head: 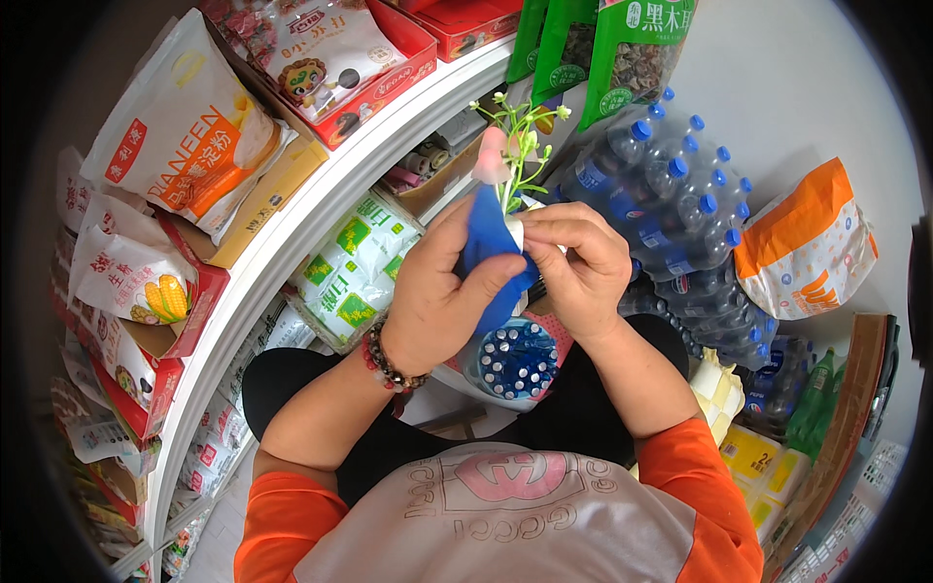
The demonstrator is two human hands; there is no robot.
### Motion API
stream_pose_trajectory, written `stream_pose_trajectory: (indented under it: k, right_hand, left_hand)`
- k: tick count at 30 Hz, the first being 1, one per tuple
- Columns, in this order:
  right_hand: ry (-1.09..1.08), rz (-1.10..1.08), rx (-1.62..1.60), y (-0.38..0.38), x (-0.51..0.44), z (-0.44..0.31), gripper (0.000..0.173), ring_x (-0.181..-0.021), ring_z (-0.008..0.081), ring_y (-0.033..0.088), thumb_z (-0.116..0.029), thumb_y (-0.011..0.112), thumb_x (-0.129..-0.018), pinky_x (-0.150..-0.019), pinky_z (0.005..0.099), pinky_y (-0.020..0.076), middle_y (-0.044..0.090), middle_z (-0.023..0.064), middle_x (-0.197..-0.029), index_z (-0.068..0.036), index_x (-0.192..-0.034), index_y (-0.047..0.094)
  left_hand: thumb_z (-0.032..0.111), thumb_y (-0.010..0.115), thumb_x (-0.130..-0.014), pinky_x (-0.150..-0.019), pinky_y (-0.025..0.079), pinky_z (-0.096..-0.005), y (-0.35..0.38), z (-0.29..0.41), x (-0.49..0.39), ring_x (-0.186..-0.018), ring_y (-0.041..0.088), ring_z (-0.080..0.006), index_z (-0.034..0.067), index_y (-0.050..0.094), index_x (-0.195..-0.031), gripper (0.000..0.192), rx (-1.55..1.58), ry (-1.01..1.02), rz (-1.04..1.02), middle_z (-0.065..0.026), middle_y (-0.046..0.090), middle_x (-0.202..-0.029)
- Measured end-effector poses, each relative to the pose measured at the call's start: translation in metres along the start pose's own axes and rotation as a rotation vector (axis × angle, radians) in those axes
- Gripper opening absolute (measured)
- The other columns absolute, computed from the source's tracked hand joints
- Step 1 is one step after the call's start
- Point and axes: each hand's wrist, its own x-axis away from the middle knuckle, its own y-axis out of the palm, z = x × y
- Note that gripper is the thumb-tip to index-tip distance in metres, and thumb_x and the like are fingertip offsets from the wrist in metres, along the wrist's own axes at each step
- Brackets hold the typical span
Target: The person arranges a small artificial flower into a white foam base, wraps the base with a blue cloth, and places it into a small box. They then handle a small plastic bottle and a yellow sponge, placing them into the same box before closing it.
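A small bouquet stands upright between my hands: a pink artificial flower (pixel 492 159) and a green sprig with white buds (pixel 523 142), wrapped at the stems in blue wrapping sheet (pixel 487 226). My left hand (pixel 441 291) grips the blue wrap, its thumb lying across the front. At the wrap's right edge, my right hand (pixel 583 259) pinches a small white piece (pixel 514 229), perhaps paper or tape. Below the hands, a round container (pixel 477 375) between my knees holds several blue sticks (pixel 517 357) with pale round ends.
On the left, a curved white shelf (pixel 393 120) carries starch bags (pixel 193 138) in open cartons. Vinegar pouches (pixel 364 255) fill a lower box. To the right stand shrink-wrapped Pepsi bottles (pixel 656 189), an orange-and-white snack bag (pixel 809 248) and green bottles (pixel 810 401). Green food bags (pixel 634 65) hang ahead.
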Motion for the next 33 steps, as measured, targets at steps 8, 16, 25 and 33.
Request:
stream_pose_trajectory:
  k: [8,16,25,33]
  right_hand:
    - [0.048,-0.008,-0.086,-0.002,0.0,-0.002,0.011,-0.089,0.0209,0.07,0.007,0.075,-0.081,-0.078,0.0311,0.0558,0.074,0.0146,-0.099,0.001,-0.09,0.073]
    - [0.39,-0.006,-0.47,0.0,0.008,-0.001,0.023,-0.111,0.0222,0.064,0.011,0.078,-0.08,-0.095,0.0356,0.055,0.061,0.0116,-0.12,0.006,-0.102,0.073]
    - [0.387,0.104,-0.443,0.007,0.012,0.001,0.015,-0.096,0.018,0.066,0.01,0.075,-0.082,-0.084,0.0317,0.0551,0.064,0.0085,-0.106,0.0,-0.092,0.07]
    - [0.316,0.089,-0.232,0.006,0.011,-0.002,0.019,-0.093,0.0161,0.065,0.01,0.074,-0.081,-0.079,0.029,0.0534,0.064,0.0051,-0.099,0.0,-0.096,0.068]
  left_hand:
    - [0.006,0.075,-0.085,-0.095,0.053,-0.0385,-0.014,0.01,-0.01,-0.113,0.065,-0.0368,0.0,0.05,-0.143,0.064,-0.462,0.226,-0.082,-0.0222,0.061,-0.131]
    - [0.011,0.068,-0.092,-0.099,0.052,-0.0334,-0.018,0.015,-0.014,-0.12,0.067,-0.0279,0.003,0.058,-0.14,0.05,-0.482,0.177,-0.041,-0.017,0.065,-0.136]
    - [0.007,0.074,-0.091,-0.086,0.056,-0.0276,-0.007,0.008,-0.008,-0.095,0.069,-0.0126,-0.001,0.064,-0.131,0.043,0.041,-0.163,0.076,-0.0089,0.073,-0.115]
    - [0.011,0.072,-0.095,-0.089,0.053,-0.0263,-0.006,0.003,-0.007,-0.1,0.064,-0.0086,-0.001,0.064,-0.132,0.04,0.156,-0.225,0.042,-0.0059,0.071,-0.117]
